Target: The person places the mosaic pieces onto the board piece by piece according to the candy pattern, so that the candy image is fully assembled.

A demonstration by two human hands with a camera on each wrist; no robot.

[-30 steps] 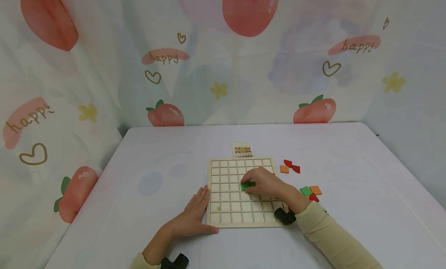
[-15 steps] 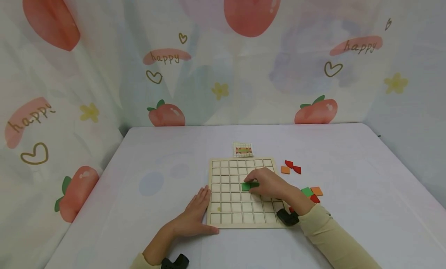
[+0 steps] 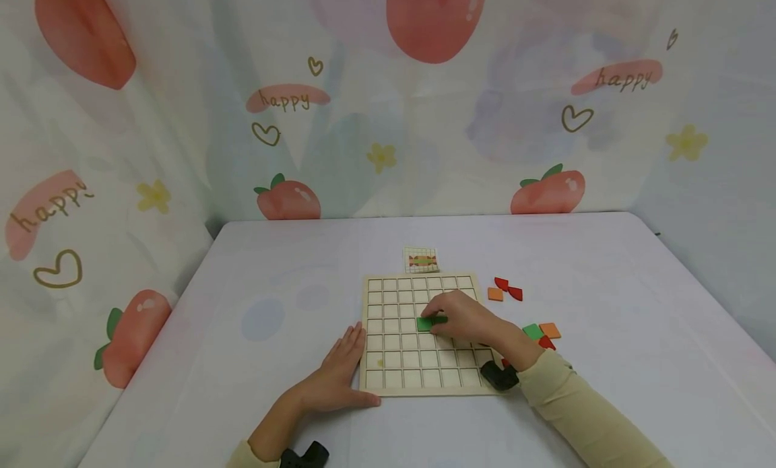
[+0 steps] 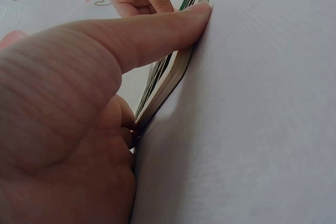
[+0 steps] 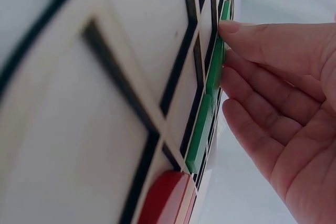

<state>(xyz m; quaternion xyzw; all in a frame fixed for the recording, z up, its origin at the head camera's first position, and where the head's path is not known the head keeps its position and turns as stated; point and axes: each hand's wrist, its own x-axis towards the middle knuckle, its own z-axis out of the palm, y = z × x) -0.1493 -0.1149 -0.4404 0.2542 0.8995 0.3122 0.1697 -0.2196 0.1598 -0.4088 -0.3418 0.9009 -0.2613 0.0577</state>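
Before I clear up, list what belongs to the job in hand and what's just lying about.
Apparently part of the job:
Grid board, left hand at its edge
Green tiles, right hand holding one
Pattern card
Loose green square
Loose orange squares
Loose red pieces

Just surroundings, no stray items:
White tabletop
Printed backdrop
Black wrist cameras

You are in a cloth-walled booth, with fruit-printed fabric across the upper frame and a white table below.
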